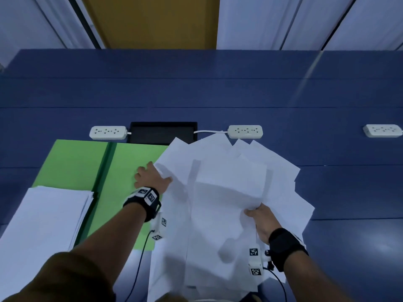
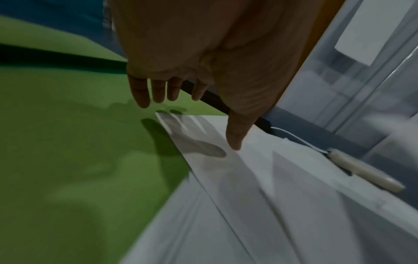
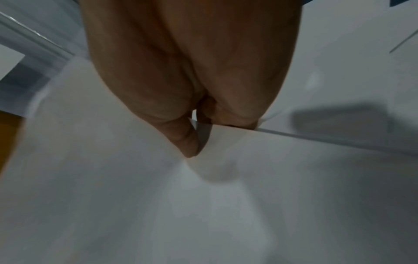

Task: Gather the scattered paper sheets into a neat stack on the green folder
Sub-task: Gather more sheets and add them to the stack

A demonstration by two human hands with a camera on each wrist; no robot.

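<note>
head view: right hand [image 1: 262, 223] pinches paper sheets [image 1: 229, 184].

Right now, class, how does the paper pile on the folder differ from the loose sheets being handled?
The pile lies squared on the folder, untouched; the loose sheets fan out crookedly, mostly over the table, held by the left hand and right hand. Both are plain white paper.

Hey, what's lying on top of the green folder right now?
A neat paper stack covers the green folder's left flap; loose sheets overlap its right edge. What lies beneath them is hidden.
</note>
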